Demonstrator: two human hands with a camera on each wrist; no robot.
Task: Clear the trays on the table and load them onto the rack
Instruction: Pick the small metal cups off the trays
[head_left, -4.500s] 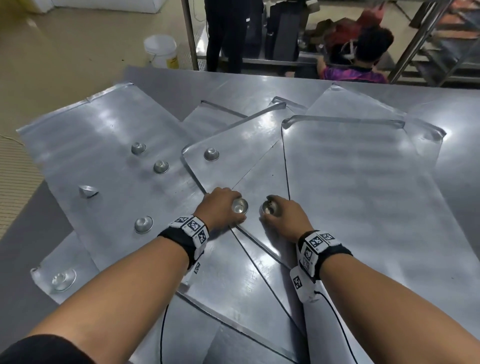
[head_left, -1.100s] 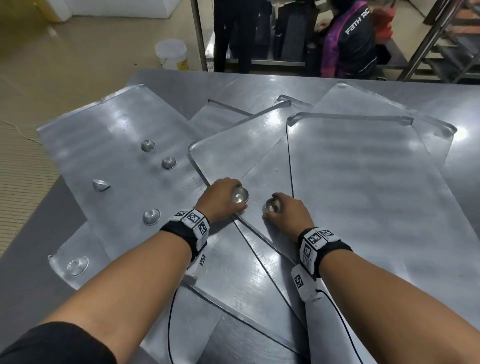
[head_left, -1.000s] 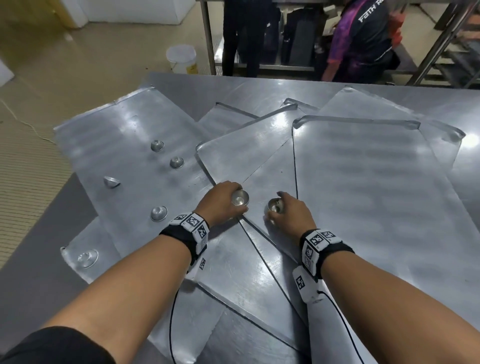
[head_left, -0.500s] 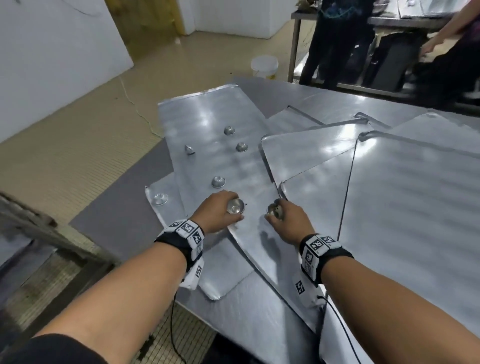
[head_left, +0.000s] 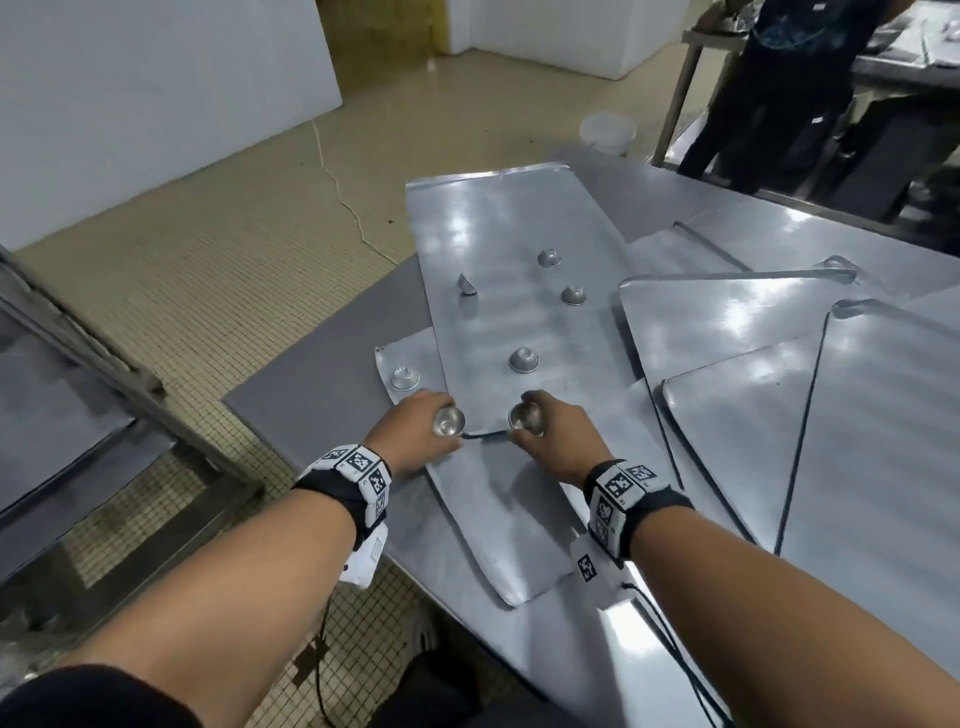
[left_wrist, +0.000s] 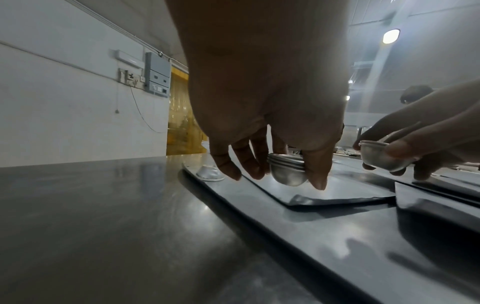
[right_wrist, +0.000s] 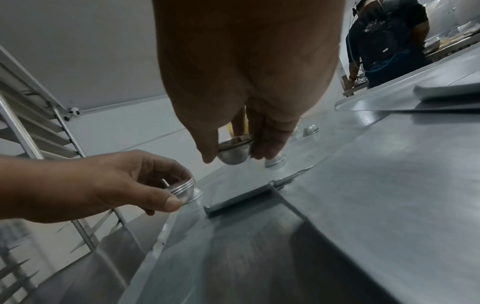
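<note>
2 hands work side by side over a spread of overlapping metal trays. At the far left stands the rack (head_left: 78, 415), its slanted rails showing in the right wrist view, so a cleared tray probably has only a short way to go. Next comes a low tray corner with 1 small cup (head_left: 405, 378) upside down on it. The left hand (head_left: 415, 436) pinches a nested stack of cups (head_left: 448, 421) between thumb and fingertips, rim up, just above the tray; stacking seems meant to let 1 hand gather several. The right hand (head_left: 550, 434) pinches its own stack (head_left: 525, 418) the same way. Beyond them lies the long tray (head_left: 493, 218) with 4 more cups, 3 upside down and 1 tipped on its side (head_left: 466, 286). To the right, other trays (head_left: 857, 441) show no cups. Clearing looks partly done.
</note>
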